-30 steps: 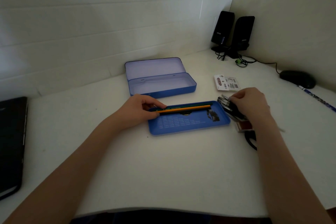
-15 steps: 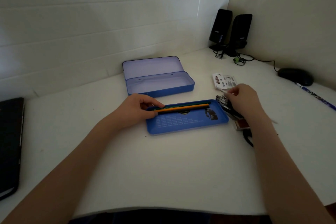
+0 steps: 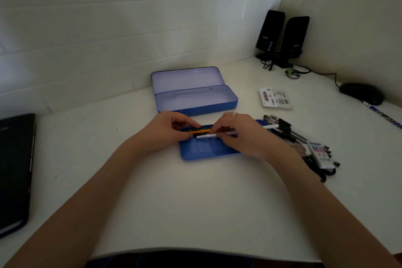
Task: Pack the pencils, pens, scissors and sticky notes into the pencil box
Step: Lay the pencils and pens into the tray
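Observation:
A blue tray [image 3: 206, 152] of the pencil box lies in front of me with an orange pencil [image 3: 199, 131] along its far edge. My left hand [image 3: 167, 131] pinches the pencils at the tray's left end. My right hand [image 3: 237, 135] holds a white pen [image 3: 207, 136] over the tray, fingers curled on it. The open blue pencil box [image 3: 195, 93] stands behind the tray and looks empty. A pile of black and clear pens [image 3: 298, 137] lies right of the tray, with black scissors handles [image 3: 322, 175] and a brownish pad [image 3: 301, 150] partly under it.
A small printed packet [image 3: 275, 98] lies behind the pens. Two black speakers [image 3: 282, 37] with cables stand in the back right corner, beside a black mouse [image 3: 360, 93] and a blue marker [image 3: 382, 113]. A black folder [image 3: 15, 169] lies at the left edge.
My right hand left the pen pile at the right and moved left over the tray, carrying a white pen. My left hand stayed at the pencils.

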`<state>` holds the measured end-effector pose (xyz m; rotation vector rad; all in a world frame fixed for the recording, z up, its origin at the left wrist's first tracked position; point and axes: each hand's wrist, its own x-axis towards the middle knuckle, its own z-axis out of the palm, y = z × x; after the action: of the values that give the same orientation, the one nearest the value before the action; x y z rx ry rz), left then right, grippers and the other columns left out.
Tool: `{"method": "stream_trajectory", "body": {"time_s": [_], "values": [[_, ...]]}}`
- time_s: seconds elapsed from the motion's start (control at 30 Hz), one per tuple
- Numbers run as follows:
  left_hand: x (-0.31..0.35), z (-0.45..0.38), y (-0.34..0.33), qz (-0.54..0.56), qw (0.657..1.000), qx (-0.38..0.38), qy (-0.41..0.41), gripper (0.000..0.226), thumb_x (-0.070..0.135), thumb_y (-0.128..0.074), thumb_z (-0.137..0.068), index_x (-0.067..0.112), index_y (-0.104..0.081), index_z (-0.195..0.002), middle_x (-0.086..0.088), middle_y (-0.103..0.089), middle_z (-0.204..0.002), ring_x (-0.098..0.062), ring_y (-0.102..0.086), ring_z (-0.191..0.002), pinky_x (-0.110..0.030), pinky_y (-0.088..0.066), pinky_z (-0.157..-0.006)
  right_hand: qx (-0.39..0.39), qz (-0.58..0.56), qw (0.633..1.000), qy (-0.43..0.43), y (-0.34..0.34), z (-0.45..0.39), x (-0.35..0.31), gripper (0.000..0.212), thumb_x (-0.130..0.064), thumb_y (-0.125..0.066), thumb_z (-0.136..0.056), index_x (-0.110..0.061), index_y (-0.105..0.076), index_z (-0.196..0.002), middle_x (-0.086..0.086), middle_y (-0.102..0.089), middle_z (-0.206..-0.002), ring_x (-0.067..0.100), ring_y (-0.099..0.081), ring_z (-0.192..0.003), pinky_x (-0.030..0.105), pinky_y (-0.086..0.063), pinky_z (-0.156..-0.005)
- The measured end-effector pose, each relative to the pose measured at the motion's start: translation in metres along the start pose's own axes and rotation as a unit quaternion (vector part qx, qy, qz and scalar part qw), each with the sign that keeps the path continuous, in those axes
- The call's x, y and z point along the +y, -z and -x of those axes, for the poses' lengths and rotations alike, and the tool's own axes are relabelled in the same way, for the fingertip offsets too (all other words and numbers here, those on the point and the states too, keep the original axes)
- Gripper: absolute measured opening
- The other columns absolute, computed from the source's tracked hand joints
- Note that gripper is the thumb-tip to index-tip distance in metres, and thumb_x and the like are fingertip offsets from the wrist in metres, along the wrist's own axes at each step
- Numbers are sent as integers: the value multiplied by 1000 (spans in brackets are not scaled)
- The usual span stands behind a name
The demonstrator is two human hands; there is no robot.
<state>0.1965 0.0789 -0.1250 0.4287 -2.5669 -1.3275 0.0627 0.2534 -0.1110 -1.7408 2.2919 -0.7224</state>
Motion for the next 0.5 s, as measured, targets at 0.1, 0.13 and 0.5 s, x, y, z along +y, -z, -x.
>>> {"method": "stream_trajectory", "body": {"time_s": [0.1,0.13,0.5], "values": [[1,-1,-1,-2,1000,2,-2,30,5,-68,-76,29,-73,-92,3,-73,-94,-15,-66,-87,-17,-49,-78,9,-3,1000,15,-1,-1,-4,24,-7,-60,-85,-20,-71,-101,-2,-65,-99,9,-54,-86,10,-40,-73],[1,-1,-1,1,1000,2,0,30,4,-68,-76,29,-73,-92,4,-73,-94,-14,-67,-87,-17,-50,-79,14,-4,1000,22,-3,-1,-5,23,-7,-61,-85,-20,-72,-100,-2,-66,-98,8,-54,-85,8,-38,-72],[0,0,0,-14,999,-32,-20,35,21,-78,-70,34,-69,-101,6,-70,-102,-12,-64,-94,-24,-50,-84,57,30,998,23,-16,-10,-12,11,-20,-68,-83,-20,-72,-93,0,-67,-92,15,-55,-89,25,-44,-78]]}}
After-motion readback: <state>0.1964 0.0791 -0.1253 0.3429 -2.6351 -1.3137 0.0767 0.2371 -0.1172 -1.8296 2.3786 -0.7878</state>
